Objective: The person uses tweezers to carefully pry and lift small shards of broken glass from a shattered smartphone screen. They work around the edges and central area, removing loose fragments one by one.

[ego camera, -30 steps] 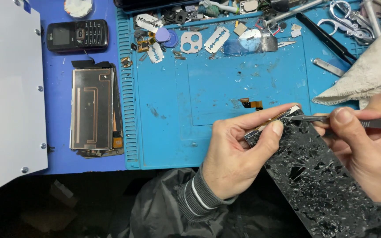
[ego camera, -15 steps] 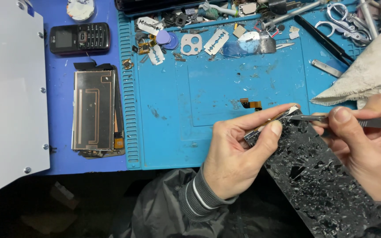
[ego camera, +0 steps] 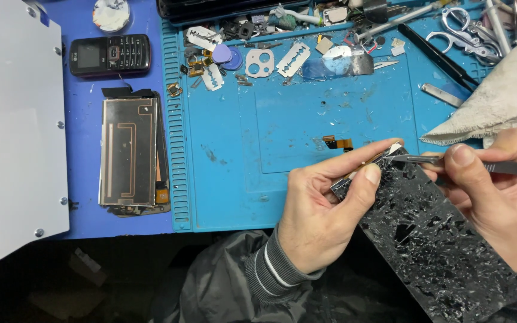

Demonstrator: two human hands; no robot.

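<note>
Shattered black phone screen (ego camera: 438, 239) gripped by L hand (ego camera: 324, 209) at blue mat's (ego camera: 306, 131) front-right edge; tweezers (ego camera: 450, 161) pinched in R hand (ego camera: 498, 191).

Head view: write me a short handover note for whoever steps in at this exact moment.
Left hand: grips the top end of the shattered black screen panel between thumb and fingers.
Right hand: holds the tweezers, tip at the panel's top corner.
Panel lies tilted over the edge of the blue mat, glass cracked all over.
Done: a second panel lies on the left, back up, beside the keypad phone.
Left: cracked glass still covers the panel; razor blades and scissors wait at the mat's top edge.
</note>
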